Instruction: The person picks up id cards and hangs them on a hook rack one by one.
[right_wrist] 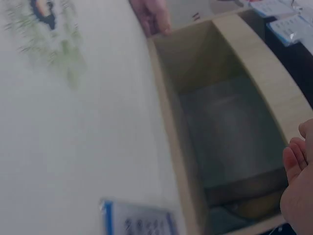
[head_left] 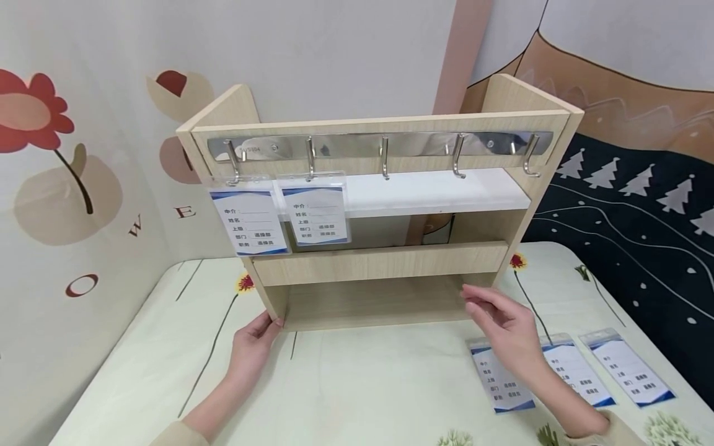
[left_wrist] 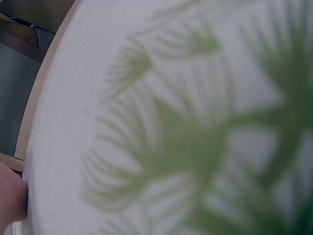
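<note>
A pale wooden shelf rack (head_left: 379, 261) stands on the table, with a metal hook strip (head_left: 362, 146) along its upper front. Two clear-sleeved name badges, a left one (head_left: 251, 223) and a right one (head_left: 315, 214), hang from the two leftmost hooks. My left hand (head_left: 253, 344) holds the rack's lower left corner; the right wrist view also shows these left fingers (right_wrist: 155, 14) there. Beside the rack's lower right end is my right hand (head_left: 507, 328), its fingers loosely bent with nothing between them. In the left wrist view only part of a hand (left_wrist: 12, 198) shows.
Three more name badges lie at the table's right: one (head_left: 502, 381) partly behind my right hand, a middle one (head_left: 580, 371) and an outer one (head_left: 627, 365). A pale floral cloth (head_left: 357, 384) covers the table. Printed curtains (head_left: 334, 56) hang behind the rack.
</note>
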